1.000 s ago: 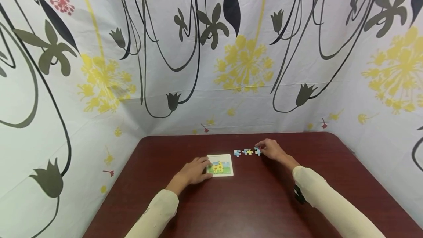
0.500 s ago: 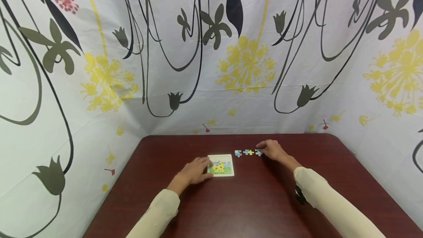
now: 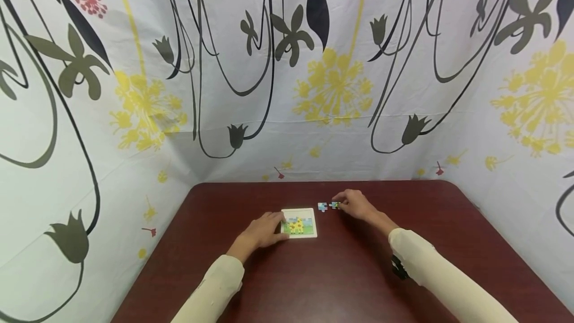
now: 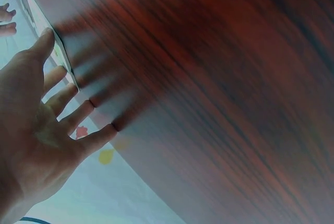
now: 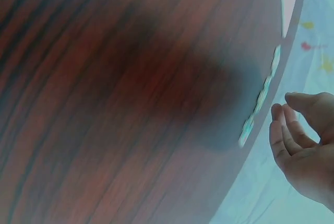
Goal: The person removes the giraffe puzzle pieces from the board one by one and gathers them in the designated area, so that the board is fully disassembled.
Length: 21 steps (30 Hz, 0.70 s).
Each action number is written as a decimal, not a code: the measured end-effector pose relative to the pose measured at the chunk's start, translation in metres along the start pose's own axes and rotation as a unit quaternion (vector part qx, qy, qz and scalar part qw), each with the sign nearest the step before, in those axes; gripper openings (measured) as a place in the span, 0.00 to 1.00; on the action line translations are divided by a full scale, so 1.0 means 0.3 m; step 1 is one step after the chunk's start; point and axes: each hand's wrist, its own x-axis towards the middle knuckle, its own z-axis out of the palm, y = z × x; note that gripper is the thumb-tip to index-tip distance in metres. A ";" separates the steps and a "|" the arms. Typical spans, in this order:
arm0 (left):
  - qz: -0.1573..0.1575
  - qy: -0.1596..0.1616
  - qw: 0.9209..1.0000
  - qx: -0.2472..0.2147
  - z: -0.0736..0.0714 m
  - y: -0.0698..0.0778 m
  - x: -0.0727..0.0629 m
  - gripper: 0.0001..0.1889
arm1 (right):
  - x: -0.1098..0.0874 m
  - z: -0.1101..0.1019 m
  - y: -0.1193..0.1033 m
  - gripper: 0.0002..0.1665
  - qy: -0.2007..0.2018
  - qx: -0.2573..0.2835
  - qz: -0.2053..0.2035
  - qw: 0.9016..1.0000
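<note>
My left hand point(image 3: 263, 230) rests at the left edge of a white-framed puzzle board point(image 3: 315, 223), fingers spread and thumb at its near corner. A yellow giraffe picture point(image 3: 296, 225) fills the board's lower part, below a pale band. To its right lies a light-blue jigsaw piece point(image 3: 322, 207). Beside that is a blue and yellow piece point(image 3: 334, 205), partly covered by the fingertips of my right hand point(image 3: 357, 204). The right wrist view has the row of pieces point(image 5: 260, 98) flat on the table, with the right fingers bent loosely just above, nothing visible in them.
The dark red wooden table point(image 3: 309, 283) has rounded far corners. A white curtain point(image 3: 278, 163) with a floral print hangs right behind the far edge and along both sides. A dark band point(image 3: 399, 267) shows under the right wrist.
My right hand has moved left from the rightmost jigsaw piece to over the middle one, and the rightmost piece is now hidden in the head view. The left hand has stayed at the board.
</note>
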 end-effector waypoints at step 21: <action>-0.006 -0.004 1.000 -0.018 -0.004 -0.005 0.002 0.22 | 0.077 0.189 -0.226 0.12 -0.050 0.054 -0.068 0.995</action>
